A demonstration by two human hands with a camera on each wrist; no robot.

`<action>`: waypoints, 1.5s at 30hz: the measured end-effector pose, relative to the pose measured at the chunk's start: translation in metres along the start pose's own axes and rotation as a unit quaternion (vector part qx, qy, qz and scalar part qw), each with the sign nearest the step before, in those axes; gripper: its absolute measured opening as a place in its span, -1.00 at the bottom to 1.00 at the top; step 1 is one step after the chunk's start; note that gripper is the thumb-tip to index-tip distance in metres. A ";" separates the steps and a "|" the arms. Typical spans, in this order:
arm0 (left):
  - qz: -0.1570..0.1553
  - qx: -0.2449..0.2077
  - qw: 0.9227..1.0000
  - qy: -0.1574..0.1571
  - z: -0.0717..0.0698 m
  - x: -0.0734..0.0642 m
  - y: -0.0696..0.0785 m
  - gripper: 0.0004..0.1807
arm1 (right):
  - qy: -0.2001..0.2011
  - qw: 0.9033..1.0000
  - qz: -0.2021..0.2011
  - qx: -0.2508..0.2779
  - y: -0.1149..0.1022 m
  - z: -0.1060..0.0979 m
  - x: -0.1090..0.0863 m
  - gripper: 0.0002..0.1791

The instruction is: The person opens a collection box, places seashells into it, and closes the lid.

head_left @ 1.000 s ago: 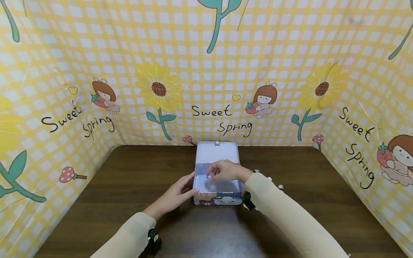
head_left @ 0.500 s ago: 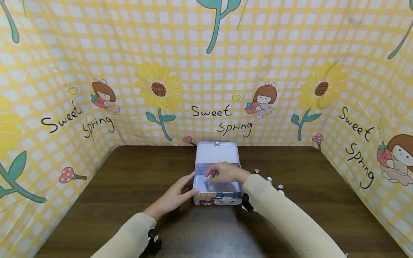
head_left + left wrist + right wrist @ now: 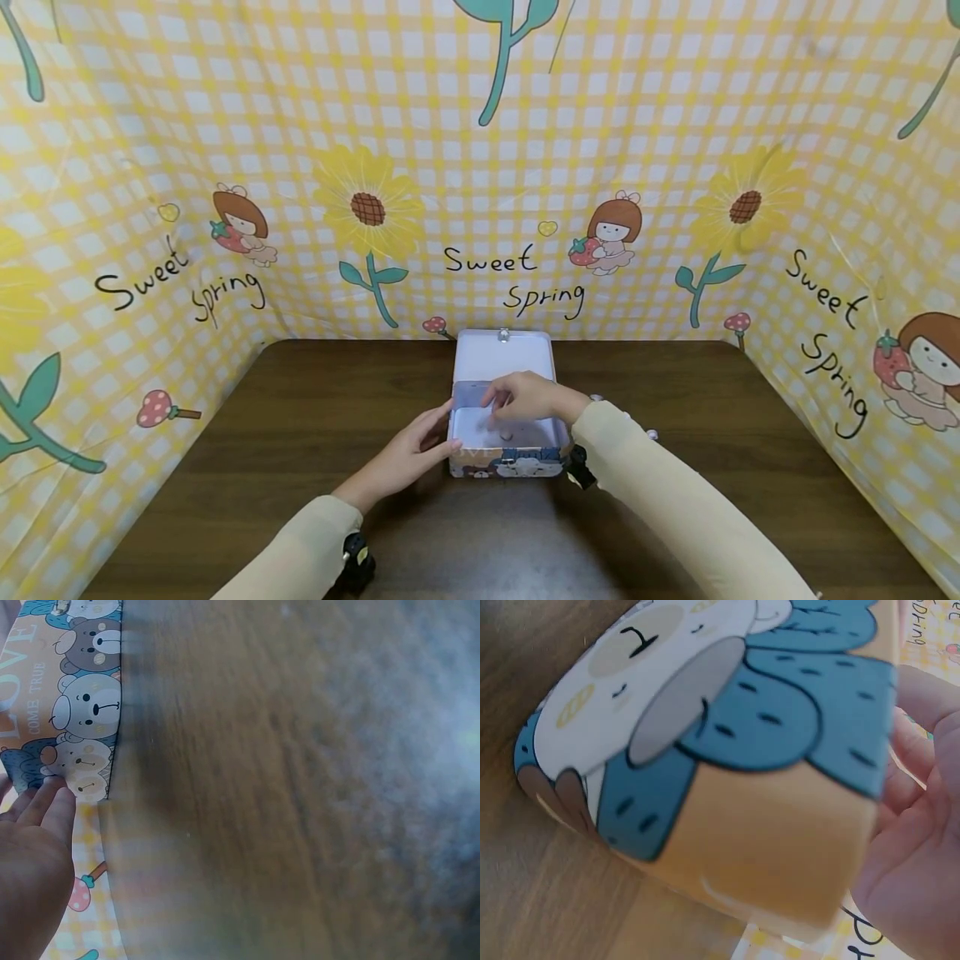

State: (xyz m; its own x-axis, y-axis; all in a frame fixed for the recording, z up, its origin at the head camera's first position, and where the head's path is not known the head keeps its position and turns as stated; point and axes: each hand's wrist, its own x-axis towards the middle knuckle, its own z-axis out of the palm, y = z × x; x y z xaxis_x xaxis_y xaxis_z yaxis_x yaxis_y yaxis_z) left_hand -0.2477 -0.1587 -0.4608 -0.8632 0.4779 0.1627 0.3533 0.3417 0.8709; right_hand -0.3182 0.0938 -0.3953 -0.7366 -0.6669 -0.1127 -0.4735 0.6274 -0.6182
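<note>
- Head view, left: the left hand [image 3: 408, 450], its fingers nearly straight, rests against the left side of the box [image 3: 525, 468], thumb on the near rim.
- Middle: the box stands toward the far edge, round-cornered and smooth, printed with cartoon bears (the left wrist view adds the words "LOVE" and "COME TRUE"); its pale lid [image 3: 502, 358] is raised at the far side, with a shiny clasp [image 3: 504, 335].
- Inside it lies a small round piece [image 3: 506, 436], too small to make out its material.
- Above that, the right hand [image 3: 528, 397] reaches in from the right, fingers loosely bent with a narrow gap at the thumb.
- Right: a small pale piece [image 3: 652, 434] sits beside the cream sleeve [image 3: 675, 483].
- Below: a dark, wood-grained table [image 3: 337, 375], glossy at the near side.
- Around: creased yellow-checked cloth [image 3: 480, 167] with sunflowers and "Sweet Spring" lettering.
</note>
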 end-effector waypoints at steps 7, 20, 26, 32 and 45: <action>-0.004 0.006 1.000 -0.001 0.000 0.001 0.000 -0.22 | 0.004 1.000 -0.031 0.006 0.003 -0.013 -0.010 -0.71; -0.002 0.009 1.000 0.004 0.000 -0.001 0.000 -0.21 | 0.035 0.999 -0.035 0.014 0.011 -0.040 -0.034 -0.75; -0.001 0.009 1.000 0.003 0.000 0.000 -0.001 -0.20 | 0.045 0.999 -0.023 0.006 0.016 -0.049 -0.042 -0.74; -0.001 0.007 1.000 0.001 0.000 -0.001 0.000 -0.21 | 0.064 0.998 -0.013 -0.001 0.027 -0.057 -0.049 -0.72; -0.002 0.003 1.000 0.002 0.000 -0.001 -0.001 -0.22 | 0.093 0.995 0.041 0.000 0.064 -0.072 -0.071 -0.73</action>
State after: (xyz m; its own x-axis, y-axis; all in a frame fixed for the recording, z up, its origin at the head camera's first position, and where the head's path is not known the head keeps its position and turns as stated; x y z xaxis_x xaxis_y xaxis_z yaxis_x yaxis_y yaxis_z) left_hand -0.2474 -0.1590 -0.4621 -0.8656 0.4740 0.1615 0.3526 0.3479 0.8687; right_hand -0.3308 0.2107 -0.3705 -0.8491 -0.5280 -0.0165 -0.4084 0.6760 -0.6134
